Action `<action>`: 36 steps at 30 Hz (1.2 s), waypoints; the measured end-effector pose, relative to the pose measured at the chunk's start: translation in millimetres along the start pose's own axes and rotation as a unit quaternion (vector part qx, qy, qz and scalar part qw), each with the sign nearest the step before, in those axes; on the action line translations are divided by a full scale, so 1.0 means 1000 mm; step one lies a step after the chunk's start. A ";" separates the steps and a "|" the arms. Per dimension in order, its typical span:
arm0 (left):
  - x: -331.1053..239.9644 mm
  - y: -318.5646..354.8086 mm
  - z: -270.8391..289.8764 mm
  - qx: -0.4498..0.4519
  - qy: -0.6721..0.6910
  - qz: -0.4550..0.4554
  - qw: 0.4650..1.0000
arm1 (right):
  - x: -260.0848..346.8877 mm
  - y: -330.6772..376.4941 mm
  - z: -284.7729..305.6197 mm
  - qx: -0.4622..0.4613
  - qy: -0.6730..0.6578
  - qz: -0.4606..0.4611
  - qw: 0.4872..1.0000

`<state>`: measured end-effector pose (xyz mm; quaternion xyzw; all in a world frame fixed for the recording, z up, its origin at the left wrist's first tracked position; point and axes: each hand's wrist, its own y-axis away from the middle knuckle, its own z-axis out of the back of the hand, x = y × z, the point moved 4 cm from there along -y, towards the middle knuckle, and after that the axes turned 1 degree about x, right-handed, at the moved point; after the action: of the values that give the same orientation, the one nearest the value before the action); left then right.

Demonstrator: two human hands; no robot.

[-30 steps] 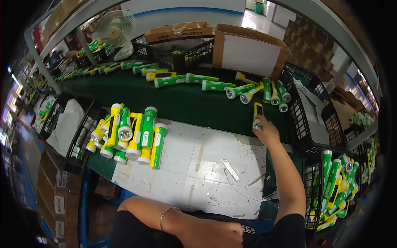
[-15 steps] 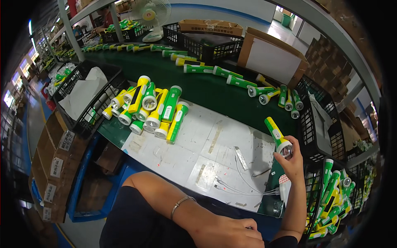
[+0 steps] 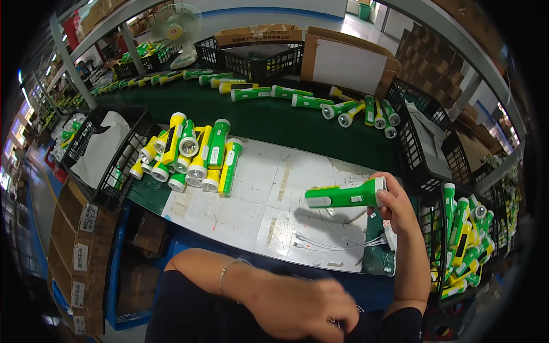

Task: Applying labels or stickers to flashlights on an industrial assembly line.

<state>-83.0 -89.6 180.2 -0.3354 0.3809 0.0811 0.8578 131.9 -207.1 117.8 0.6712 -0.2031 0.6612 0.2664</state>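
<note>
My right hand (image 3: 396,204) grips a green and yellow flashlight (image 3: 346,195) by its white head end. The flashlight lies almost level above the white work surface (image 3: 251,214), its tail pointing left and its green side with a switch facing me. My left hand (image 3: 311,306) is low in front of my body, smeared by motion, with a bracelet on the wrist; small shiny bits show near its fingers, too blurred to make out. White charging cables (image 3: 337,243) lie on the surface below the flashlight. Left of them is a heap of green and yellow flashlights (image 3: 197,151).
Black crates stand at the left (image 3: 106,197), far middle (image 3: 260,66) and right (image 3: 420,166). Another crate at the lower right holds many flashlights (image 3: 464,240). A row of flashlights (image 3: 251,93) runs along the green bench (image 3: 263,120). A fan (image 3: 176,30) stands at the back left.
My right hand has turned the flashlight from steep, lens toward me, to nearly level, tail to the left. My left hand has moved slightly and is blurred. The whole view has shifted.
</note>
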 end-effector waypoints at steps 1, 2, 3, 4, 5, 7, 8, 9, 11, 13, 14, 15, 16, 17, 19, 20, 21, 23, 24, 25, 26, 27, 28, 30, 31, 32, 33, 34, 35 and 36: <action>0.014 0.005 0.009 -0.013 -0.043 0.060 0.997 | 0.001 0.001 -0.005 -0.010 -0.003 0.005 1.000; 0.031 0.012 0.034 -0.114 -0.170 0.114 0.972 | 0.002 0.002 -0.012 0.015 -0.016 -0.008 1.000; 0.049 0.025 0.052 -0.234 -0.302 0.194 0.903 | 0.004 0.004 -0.020 0.037 -0.030 -0.019 0.999; 0.078 0.036 0.052 -0.264 -0.268 0.246 0.893 | 0.004 0.004 -0.028 0.029 -0.003 -0.031 0.999; 0.100 0.047 0.050 -0.297 -0.237 0.300 0.875 | 0.002 0.003 -0.038 0.060 -0.016 -0.045 0.997; 0.133 0.055 0.035 -0.251 0.121 0.345 0.896 | -0.018 -0.004 -0.046 0.081 -0.026 -0.068 0.994; 0.152 0.063 0.023 -0.278 0.239 0.316 0.875 | -0.024 -0.008 -0.049 0.060 -0.034 -0.081 0.994; 0.162 0.073 0.018 -0.314 0.332 0.339 0.823 | -0.028 -0.012 -0.052 0.042 -0.043 -0.095 0.994; 0.178 0.094 0.010 -0.392 0.475 0.353 0.705 | -0.048 -0.015 -0.050 -0.006 0.000 -0.090 0.996; 0.190 0.105 0.004 -0.428 0.500 0.349 0.667 | -0.069 -0.012 -0.048 -0.008 0.024 -0.097 0.995; 0.196 0.112 0.002 -0.468 0.528 0.343 0.621 | -0.079 -0.007 -0.051 -0.007 0.005 -0.113 0.994; 0.204 0.119 0.002 -0.482 0.522 0.358 0.606 | -0.083 -0.003 -0.054 -0.002 0.001 -0.123 0.992; 0.210 0.123 0.004 -0.496 0.528 0.347 0.595 | -0.086 0.000 -0.057 0.003 -0.002 -0.133 0.991; 0.212 0.123 0.006 -0.509 0.536 0.336 0.584 | -0.093 0.003 -0.058 0.004 -0.001 -0.123 0.992; 0.211 0.120 0.006 -0.515 0.523 0.338 0.588 | -0.103 0.010 -0.061 0.000 0.011 -0.103 0.995; 0.209 0.119 0.006 -0.513 0.519 0.347 0.589 | -0.104 0.011 -0.062 -0.003 0.024 -0.080 0.997; 0.208 0.118 0.006 -0.510 0.514 0.356 0.590 | -0.104 0.014 -0.062 -0.002 0.048 -0.082 0.995; 0.209 0.116 0.005 -0.509 0.516 0.350 0.593 | -0.116 0.015 -0.063 -0.019 0.055 -0.052 0.997; 0.210 0.115 0.005 -0.509 0.517 0.344 0.596 | -0.118 0.014 -0.063 -0.033 0.062 -0.021 0.997; 0.210 0.115 0.005 -0.509 0.520 0.347 0.592 | -0.119 0.016 -0.062 -0.033 0.059 -0.027 0.997; 0.211 0.115 0.005 -0.518 0.511 0.346 0.593 | -0.110 0.017 -0.065 -0.041 0.139 -0.004 0.989; 0.211 0.117 0.004 -0.527 0.502 0.346 0.592 | -0.100 0.018 -0.068 -0.047 0.217 0.018 0.975; 0.212 0.116 0.006 -0.520 0.505 0.333 0.603 | -0.089 0.017 -0.071 -0.052 0.269 0.070 0.959; 0.205 0.111 0.010 -0.522 0.475 0.329 0.627 | -0.069 0.018 -0.082 -0.078 0.390 0.172 0.901; 0.203 0.109 0.010 -0.525 0.458 0.328 0.638 | -0.064 0.019 -0.086 -0.092 0.431 0.206 0.874; 0.201 0.108 0.011 -0.529 0.438 0.325 0.650 | -0.059 0.019 -0.091 -0.104 0.472 0.241 0.842; 0.196 0.103 0.015 -0.535 0.409 0.338 0.657 | -0.055 0.016 -0.094 -0.101 0.509 0.258 0.815; 0.199 0.107 0.011 -0.540 0.414 0.343 0.648 | -0.055 0.016 -0.098 -0.092 0.505 0.251 0.821; 0.200 0.106 0.014 -0.530 0.364 0.348 0.682 | -0.052 0.014 -0.101 -0.079 0.542 0.262 0.795; 0.201 0.106 0.015 -0.518 0.312 0.351 0.715 | -0.052 0.012 -0.104 -0.066 0.578 0.274 0.766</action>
<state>24.0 -22.3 -8.8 -0.5757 0.6158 0.4514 0.2924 40.9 -155.6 65.7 0.0592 -0.2292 0.9539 0.1846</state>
